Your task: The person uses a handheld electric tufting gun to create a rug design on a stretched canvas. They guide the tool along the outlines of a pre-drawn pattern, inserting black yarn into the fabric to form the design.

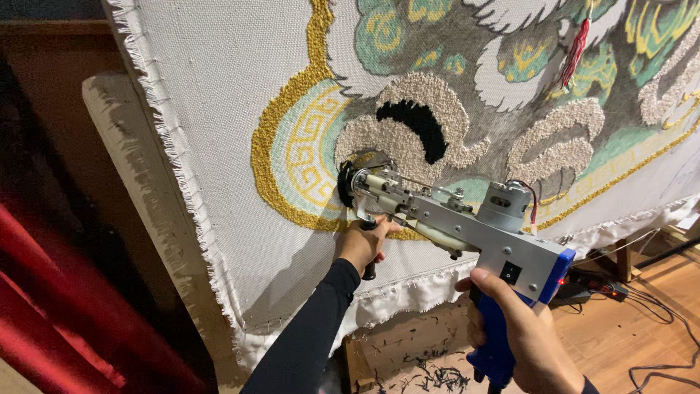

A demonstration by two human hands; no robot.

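We hold a tufting gun [452, 226] up against a stretched cloth [211, 109]. Our left hand [362, 242], in a black sleeve [306, 335], is clenched around the gun's black front handle just under its nose. Our right hand [521, 332] grips the blue rear handle [496, 343], fingers wrapped tight around it. The gun's grey metal body slants from lower right up to upper left, and its tip touches the cloth beside a small black patch of pile [345, 184]; the needle itself seems pressed in, though we cannot see it clearly. Around the tip the cloth carries a gold border [281, 109], a pale green panel with a yellow key pattern [310, 146], cream loops and a black crescent [419, 124]. Below, yarn scraps [437, 376] lie on the wooden floor [627, 328].
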